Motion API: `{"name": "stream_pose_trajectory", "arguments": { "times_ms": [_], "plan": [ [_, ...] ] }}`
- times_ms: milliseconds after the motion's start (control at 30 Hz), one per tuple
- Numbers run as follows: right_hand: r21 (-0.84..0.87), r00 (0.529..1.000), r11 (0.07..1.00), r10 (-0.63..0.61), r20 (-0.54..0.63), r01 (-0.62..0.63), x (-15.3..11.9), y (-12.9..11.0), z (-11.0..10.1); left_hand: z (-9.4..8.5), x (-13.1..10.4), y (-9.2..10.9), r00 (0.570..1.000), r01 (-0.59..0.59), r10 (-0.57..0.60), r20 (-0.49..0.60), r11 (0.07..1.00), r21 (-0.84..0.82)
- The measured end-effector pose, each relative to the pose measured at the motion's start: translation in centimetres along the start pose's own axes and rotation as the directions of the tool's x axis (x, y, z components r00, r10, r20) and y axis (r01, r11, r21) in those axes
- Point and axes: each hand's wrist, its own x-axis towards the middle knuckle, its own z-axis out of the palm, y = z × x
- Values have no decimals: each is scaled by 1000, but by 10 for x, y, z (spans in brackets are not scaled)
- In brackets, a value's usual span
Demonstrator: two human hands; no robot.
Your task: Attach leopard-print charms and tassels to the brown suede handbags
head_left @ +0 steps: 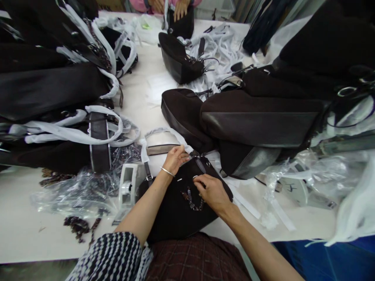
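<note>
A dark handbag (172, 210) lies in front of me, its base against my lap. My left hand (175, 159), with a bangle on the wrist, is closed at the bag's top edge, beside the strap wrapped in white (164, 130). Over the bag's front, my right hand (212, 192) pinches a beaded charm chain (193, 205). A small metal ring (195, 177) shows at its fingertips. The chain's loop lies on the dark fabric, partly hidden by the hand.
Dark bags (258, 121) are heaped on the right, more bags (47, 89) on the left. A tape dispenser (129, 187), clear plastic bags (73, 195) and braided dark cords (76, 226) lie at left. Across the table (146, 58), a person's hands (181, 8) handle another bag.
</note>
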Motion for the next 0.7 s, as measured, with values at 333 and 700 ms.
{"name": "stream_pose_trajectory", "arguments": {
  "times_ms": [333, 700],
  "plan": [
    [76, 999, 997, 12, -52, -9, 13, -3, -5, 8, 0, -20, 959, -279, 204, 194, 788, 549],
    [357, 952, 899, 298, -72, -254, 20, -10, -9, 3, -56, -15, 981, -80, 27, 190, 957, 278]
  ]
}}
